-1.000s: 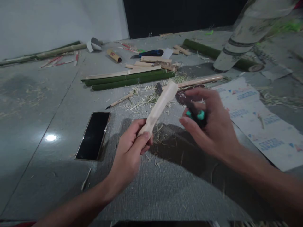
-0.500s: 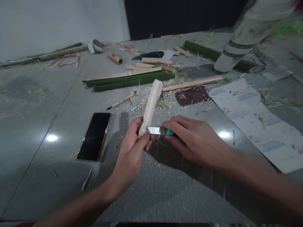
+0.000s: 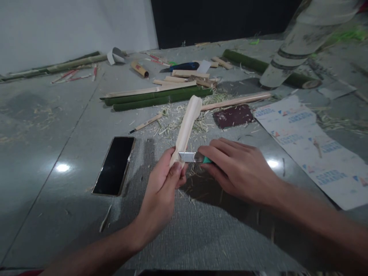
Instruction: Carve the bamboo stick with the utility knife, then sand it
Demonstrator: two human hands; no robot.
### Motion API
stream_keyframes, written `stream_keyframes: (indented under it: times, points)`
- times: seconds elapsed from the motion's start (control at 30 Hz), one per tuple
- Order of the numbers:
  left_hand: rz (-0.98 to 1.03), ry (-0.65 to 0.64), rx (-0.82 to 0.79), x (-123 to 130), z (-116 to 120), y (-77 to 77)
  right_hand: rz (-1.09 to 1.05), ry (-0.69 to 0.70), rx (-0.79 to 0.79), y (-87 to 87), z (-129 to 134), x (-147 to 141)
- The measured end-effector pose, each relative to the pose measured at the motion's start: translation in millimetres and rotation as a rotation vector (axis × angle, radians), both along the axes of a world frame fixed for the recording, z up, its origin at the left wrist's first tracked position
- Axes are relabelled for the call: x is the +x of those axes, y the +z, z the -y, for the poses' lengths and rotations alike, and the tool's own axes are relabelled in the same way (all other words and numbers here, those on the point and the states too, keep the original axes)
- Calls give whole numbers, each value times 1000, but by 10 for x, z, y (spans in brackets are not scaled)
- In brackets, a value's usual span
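Observation:
My left hand [image 3: 163, 180] is closed around the lower end of a pale split bamboo piece [image 3: 186, 126], which tilts up and away to the right. My right hand [image 3: 232, 165] grips a utility knife [image 3: 189, 156] with a green part showing by the fingers; most of its handle is hidden in the fist. The blade points left, its tip against the bamboo just above my left thumb. Pale shavings [image 3: 198, 126] lie on the floor behind the piece.
A phone [image 3: 115, 165] lies at left, a carving tool [image 3: 146, 123] beyond it. Farther back are green bamboo strips [image 3: 161, 98], a blue-handled tool [image 3: 184, 67] and a bamboo tube [image 3: 139, 69]. Brown sandpaper [image 3: 233, 116], a printed sheet [image 3: 313, 145] and a person's leg [image 3: 293, 57] are at right.
The bamboo piece has shifted slightly right, its far end included, along with my left hand. The knife blade stays against its lower part, turned a little.

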State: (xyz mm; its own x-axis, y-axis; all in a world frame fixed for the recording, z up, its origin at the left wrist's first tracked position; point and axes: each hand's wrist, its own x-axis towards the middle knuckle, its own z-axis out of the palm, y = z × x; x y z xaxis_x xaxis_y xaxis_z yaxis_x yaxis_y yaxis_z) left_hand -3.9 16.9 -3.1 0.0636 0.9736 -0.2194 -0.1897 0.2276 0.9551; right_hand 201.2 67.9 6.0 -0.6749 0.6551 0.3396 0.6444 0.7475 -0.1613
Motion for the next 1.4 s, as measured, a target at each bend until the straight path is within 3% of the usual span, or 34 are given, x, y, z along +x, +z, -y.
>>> stream_keyframes:
  times: [0.8,1.0,1.13,1.4]
  points:
    - [-10,13,43,19,63,29,28,-146,192,94,57,-34]
    - [33,-32,-21,45,137,-24,-28,-305,254,86,-65,101]
    - [45,-29,-2,51,135,-33,-55,-256,209,79,-81,114]
    - [67,6,13,49,80,7,-30,-27,43,59,99,-53]
